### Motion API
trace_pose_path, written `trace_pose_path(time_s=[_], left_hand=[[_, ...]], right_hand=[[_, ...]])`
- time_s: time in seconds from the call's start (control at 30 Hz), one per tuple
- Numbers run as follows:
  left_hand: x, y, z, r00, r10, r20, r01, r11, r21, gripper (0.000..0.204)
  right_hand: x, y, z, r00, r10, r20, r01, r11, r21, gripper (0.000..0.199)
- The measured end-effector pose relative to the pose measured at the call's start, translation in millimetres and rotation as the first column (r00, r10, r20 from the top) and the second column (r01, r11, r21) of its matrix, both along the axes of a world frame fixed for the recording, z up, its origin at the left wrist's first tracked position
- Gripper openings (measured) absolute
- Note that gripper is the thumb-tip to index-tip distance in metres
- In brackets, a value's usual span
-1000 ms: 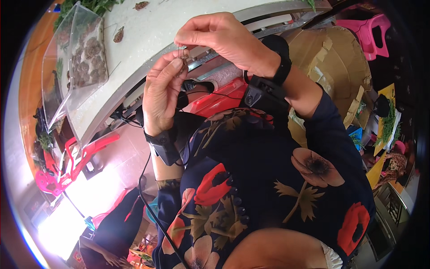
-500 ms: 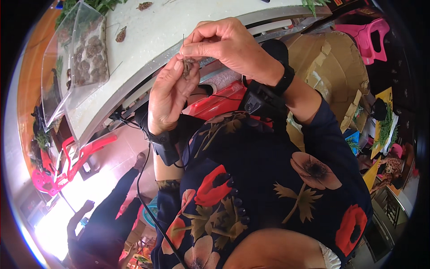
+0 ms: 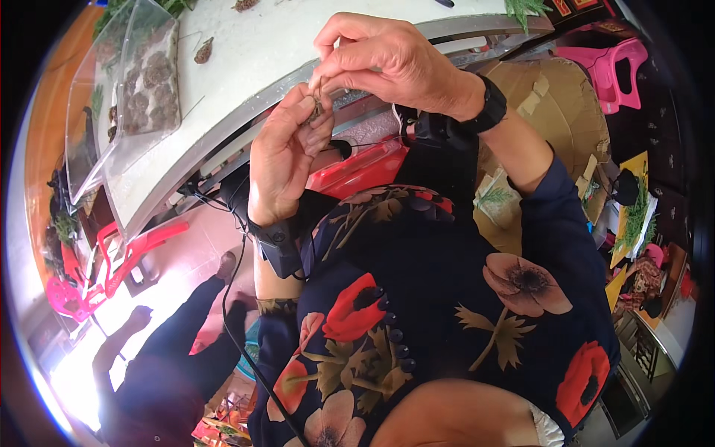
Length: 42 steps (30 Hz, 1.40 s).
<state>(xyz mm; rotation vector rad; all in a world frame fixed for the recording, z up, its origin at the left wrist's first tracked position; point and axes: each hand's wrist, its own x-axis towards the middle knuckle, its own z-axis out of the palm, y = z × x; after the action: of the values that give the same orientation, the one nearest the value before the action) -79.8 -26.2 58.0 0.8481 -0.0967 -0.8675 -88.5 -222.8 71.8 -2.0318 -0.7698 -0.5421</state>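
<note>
My left hand (image 3: 281,153), raised at the table's front edge, is closed on a small brown pine cone (image 3: 316,113). Thumb and fingers hide part of the cone. Directly above it, the fingertips of my right hand (image 3: 402,65) are pinched together at the cone's top, touching the left fingers. What they pinch is mostly hidden; it looks like thin wire. On the white table (image 3: 253,56) lie a loose pine cone (image 3: 204,51) and another cone (image 3: 244,4) farther back. A clear plastic bag (image 3: 160,119) beside them contains several cones.
Green sprigs (image 3: 526,10) lie at the table's far right corner. Cardboard (image 3: 581,112) stands to my right, near a pink plastic stool (image 3: 614,71). A red stool (image 3: 357,167) is beneath the table edge. Another person (image 3: 167,365) is at the lower left. A black cable (image 3: 237,328) hangs by my left arm.
My right hand has shifted slightly right and its fingertips have come down onto the cone. The thin wire that stood up from them no longer shows. My left hand still holds the cone.
</note>
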Motion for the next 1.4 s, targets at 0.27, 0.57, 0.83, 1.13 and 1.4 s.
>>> trace_pose_path(time_s=[0.27,0.57,0.83,1.13,1.4], left_hand=[[3,4,1,0.998,-0.055,-0.004,0.055,0.997,0.052,0.016],[7,7,11,0.994,-0.109,-0.017,0.110,0.978,0.178,0.018],[14,8,17,0.983,-0.180,-0.022,0.181,0.964,0.194,0.018],[15,8,21,0.954,-0.275,0.118,0.223,0.916,0.334,0.018],[0,-20,-10,0.227,-0.416,0.880,-0.680,0.579,0.449,0.023]], right_hand=[[10,-3,-2,0.984,0.168,0.060,-0.157,0.977,-0.147,0.019],[2,-5,-3,0.979,0.185,0.089,-0.165,0.967,-0.194,0.026],[1,-5,-6,0.987,0.144,0.075,-0.135,0.984,-0.115,0.024],[-7,1,-8,0.995,0.055,0.081,-0.033,0.968,-0.249,0.011],[-12,16,-22,0.941,-0.334,-0.057,0.312,0.920,-0.236,0.013]])
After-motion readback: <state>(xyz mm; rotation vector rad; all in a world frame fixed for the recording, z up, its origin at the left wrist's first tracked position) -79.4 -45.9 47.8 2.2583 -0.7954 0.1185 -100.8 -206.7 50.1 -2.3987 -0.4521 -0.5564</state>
